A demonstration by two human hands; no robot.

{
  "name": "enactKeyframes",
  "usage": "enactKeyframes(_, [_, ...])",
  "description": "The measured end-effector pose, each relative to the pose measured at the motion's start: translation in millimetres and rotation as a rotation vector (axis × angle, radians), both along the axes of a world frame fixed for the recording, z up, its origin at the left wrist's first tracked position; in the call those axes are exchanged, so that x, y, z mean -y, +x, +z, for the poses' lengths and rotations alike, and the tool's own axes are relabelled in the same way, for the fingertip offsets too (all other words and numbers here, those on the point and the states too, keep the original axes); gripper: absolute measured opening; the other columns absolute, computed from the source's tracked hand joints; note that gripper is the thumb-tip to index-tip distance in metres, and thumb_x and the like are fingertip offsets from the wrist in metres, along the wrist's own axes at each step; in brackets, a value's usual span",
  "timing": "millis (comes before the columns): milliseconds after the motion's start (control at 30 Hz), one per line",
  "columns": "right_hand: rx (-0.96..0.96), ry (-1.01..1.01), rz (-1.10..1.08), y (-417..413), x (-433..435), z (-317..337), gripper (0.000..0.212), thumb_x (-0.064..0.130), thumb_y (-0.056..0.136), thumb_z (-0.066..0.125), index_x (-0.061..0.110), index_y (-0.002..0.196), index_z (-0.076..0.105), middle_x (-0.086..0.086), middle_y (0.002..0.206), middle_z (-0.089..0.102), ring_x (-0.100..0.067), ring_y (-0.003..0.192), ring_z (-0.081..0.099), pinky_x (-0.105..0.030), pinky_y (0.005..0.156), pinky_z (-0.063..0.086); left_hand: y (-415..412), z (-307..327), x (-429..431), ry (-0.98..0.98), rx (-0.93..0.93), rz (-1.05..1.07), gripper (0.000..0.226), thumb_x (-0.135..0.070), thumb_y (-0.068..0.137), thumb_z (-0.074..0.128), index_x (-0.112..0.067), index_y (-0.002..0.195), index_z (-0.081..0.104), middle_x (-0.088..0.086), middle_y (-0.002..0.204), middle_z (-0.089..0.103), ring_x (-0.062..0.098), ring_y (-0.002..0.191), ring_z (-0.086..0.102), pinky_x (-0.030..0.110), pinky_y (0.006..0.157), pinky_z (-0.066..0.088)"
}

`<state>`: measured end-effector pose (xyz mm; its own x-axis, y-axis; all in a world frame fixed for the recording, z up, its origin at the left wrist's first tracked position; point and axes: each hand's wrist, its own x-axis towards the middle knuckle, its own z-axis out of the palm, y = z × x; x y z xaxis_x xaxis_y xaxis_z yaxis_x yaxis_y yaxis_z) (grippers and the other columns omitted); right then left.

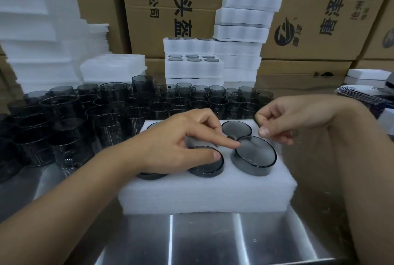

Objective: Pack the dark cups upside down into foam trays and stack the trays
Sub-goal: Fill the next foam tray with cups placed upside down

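A white foam tray (204,192) lies on the metal table in front of me. Dark smoky cups sit upside down in its holes. My left hand (181,145) rests over the tray, thumb on the front-middle cup (207,168). Its index finger stretches to the rim of the front-right cup (253,158), which stands higher and slightly tilted. A back cup (236,129) is seated flat, and the front-left cup (149,175) is mostly hidden under my hand. My right hand (277,121) hovers over the tray's back right corner, fingers curled, with nothing visible in it.
Many loose dark cups (128,104) stand upright behind and left of the tray. Stacks of packed foam trays (238,51) rise at the back, with empty foam (42,51) at the left. Cardboard boxes (319,19) form the back wall. Bare metal table (202,239) lies near me.
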<state>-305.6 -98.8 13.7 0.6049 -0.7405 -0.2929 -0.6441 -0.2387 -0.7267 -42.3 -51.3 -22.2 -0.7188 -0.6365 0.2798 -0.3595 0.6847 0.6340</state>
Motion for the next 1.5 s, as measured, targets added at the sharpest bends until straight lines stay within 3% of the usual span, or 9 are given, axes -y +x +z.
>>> enactKeyframes(167, [-0.065,-0.004,-0.009,2,0,-1,0.038,0.046,0.061,0.076,0.025,0.049,0.048,0.004,0.047,0.043,-0.011,0.044,0.041,-0.015,0.046,0.036,-1,0,0,-0.013,0.002,0.014,0.034,-0.028,0.081,0.063,-0.047,0.11,0.065,-0.013,0.097,0.053,0.011,0.101,0.053,0.037,0.095,0.043])
enactKeyframes(367, [-0.123,-0.005,-0.042,2,0,-1,0.043,0.051,0.059,0.076,0.024,0.049,0.045,0.003,0.048,0.038,-0.012,0.045,0.034,-0.018,0.047,0.037,-1,0,1,0.024,-0.001,0.025,0.032,-0.027,0.08,0.064,-0.041,0.108,0.07,-0.013,0.09,0.052,0.0,0.088,0.054,0.029,0.085,0.045])
enactKeyframes(700, [-0.269,-0.04,-0.076,11,0,-3,0.053,0.061,0.052,0.084,0.025,0.047,0.044,0.004,0.049,0.039,-0.014,0.046,0.034,-0.021,0.047,0.033,-3,0,2,-0.004,0.108,0.043,0.026,-0.03,0.082,0.068,-0.043,0.104,0.072,-0.012,0.091,0.051,0.015,0.092,0.052,0.046,0.087,0.044])
enactKeyframes(967, [-0.447,-0.082,-0.118,21,-6,5,0.059,0.066,0.042,0.074,0.02,0.058,0.042,0.003,0.049,0.039,-0.014,0.046,0.034,-0.027,0.054,0.035,-1,-3,2,-0.14,0.172,0.026,0.027,-0.023,0.086,0.068,-0.036,0.11,0.072,-0.006,0.096,0.051,0.012,0.096,0.047,0.041,0.084,0.044])
enactKeyframes(1167, [-0.509,-0.131,-0.194,30,-16,13,0.059,0.067,0.041,0.074,0.019,0.062,0.048,0.009,0.045,0.041,-0.01,0.044,0.038,-0.024,0.051,0.039,2,-4,1,-0.223,0.239,0.058,0.029,-0.031,0.088,0.064,-0.044,0.113,0.067,-0.013,0.097,0.047,0.008,0.098,0.045,0.031,0.077,0.045])
enactKeyframes(1267, [-0.407,-0.324,-0.258,29,-33,9,0.047,0.06,0.054,0.079,0.02,0.069,0.06,0.009,0.052,0.05,-0.01,0.051,0.046,-0.027,0.054,0.041,6,-5,-3,-0.303,0.224,0.141,0.028,-0.037,0.089,0.061,-0.047,0.115,0.065,-0.014,0.095,0.045,0.005,0.091,0.047,0.029,0.073,0.044])
enactKeyframes(1400, [-0.099,-0.634,-0.247,38,-75,-4,0.008,0.054,0.073,0.064,0.056,0.078,0.07,0.03,0.072,0.067,0.001,0.065,0.061,-0.02,0.063,0.048,29,0,-18,-0.299,-0.11,0.282,0.025,-0.037,0.083,0.064,-0.032,0.105,0.073,-0.011,0.074,0.06,0.01,0.065,0.057,0.028,0.058,0.046])
enactKeyframes(1433, [-0.074,-0.632,-0.204,41,-88,-7,0.014,0.053,0.075,0.061,0.063,0.085,0.065,0.039,0.082,0.065,0.01,0.077,0.063,-0.013,0.069,0.049,37,1,-24,-0.292,-0.139,0.306,0.026,-0.042,0.08,0.062,-0.03,0.1,0.075,-0.012,0.07,0.064,0.008,0.063,0.06,0.023,0.057,0.045])
enactKeyframes(1500, [-0.18,-0.685,-0.105,44,-109,-19,0.028,0.054,0.082,0.051,0.058,0.109,0.057,0.039,0.102,0.062,0.01,0.099,0.06,-0.017,0.081,0.048,53,-1,-35,-0.299,-0.045,0.34,0.03,-0.052,0.078,0.056,-0.033,0.085,0.078,-0.017,0.069,0.068,-0.002,0.066,0.062,0.019,0.058,0.047])
